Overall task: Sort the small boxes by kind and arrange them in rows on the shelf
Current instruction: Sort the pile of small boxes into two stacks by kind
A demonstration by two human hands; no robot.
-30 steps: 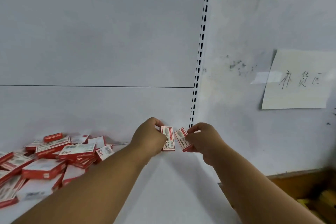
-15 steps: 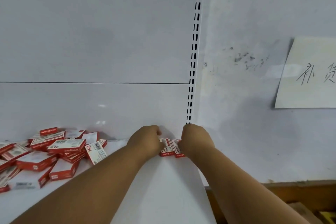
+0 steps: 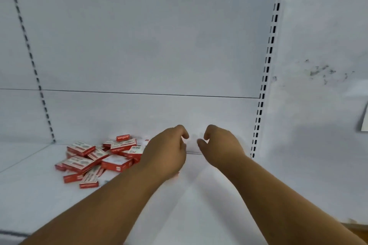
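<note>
Now, head view: 2 small boxes pinched a second ago are no longer held. Left hand (image 3: 169, 151) and right hand (image 3: 219, 143), loosely curled, are held empty above white metal shelf (image 3: 209, 205). Red-and-white cardboard boxes (image 3: 99, 159) remain heaped at left, unsorted.

The white shelf (image 3: 199, 205) lies bare from its front edge to the back wall on the right half. A loose heap of red boxes (image 3: 99, 159) blocks the left-centre, just beside the left hand (image 3: 167, 153).
</note>
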